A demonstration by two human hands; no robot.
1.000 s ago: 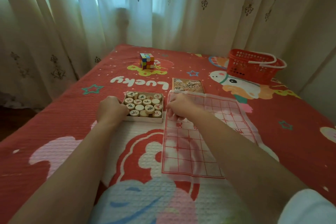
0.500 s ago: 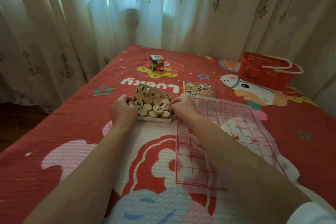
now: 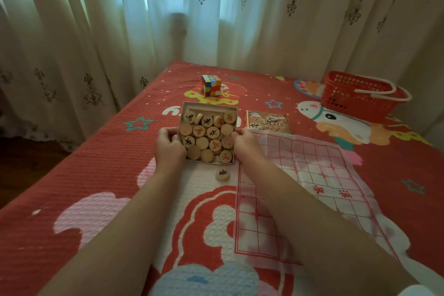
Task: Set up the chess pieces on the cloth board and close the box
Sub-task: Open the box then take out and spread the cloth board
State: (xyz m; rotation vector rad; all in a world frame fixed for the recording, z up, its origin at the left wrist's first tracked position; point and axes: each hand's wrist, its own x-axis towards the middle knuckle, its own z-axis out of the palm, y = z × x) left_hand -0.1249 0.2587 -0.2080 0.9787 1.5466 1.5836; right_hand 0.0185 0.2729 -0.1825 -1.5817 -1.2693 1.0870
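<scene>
A shallow cardboard box [image 3: 208, 105] full of round wooden chess pieces [image 3: 207, 132] is tilted up toward me, its far side raised. My left hand [image 3: 169, 145] grips its left wall and my right hand [image 3: 245, 143] grips its right wall. One loose piece [image 3: 222, 174] lies on the bedspread just below the box's near edge. The cloth board [image 3: 312, 175], white with a red grid, is spread flat to the right of the box, with no pieces on it. The box lid [image 3: 268, 121] lies flat beyond the board.
A coloured puzzle cube [image 3: 211, 85] stands behind the box. A red plastic basket [image 3: 360, 98] with white handles sits at the far right. Everything rests on a red cartoon bedspread [image 3: 96, 175]; its left edge drops to the floor. Curtains hang behind.
My right hand left the board and took the box's right side. Both hands tilted the box toward me, and one piece dropped out onto the bedspread.
</scene>
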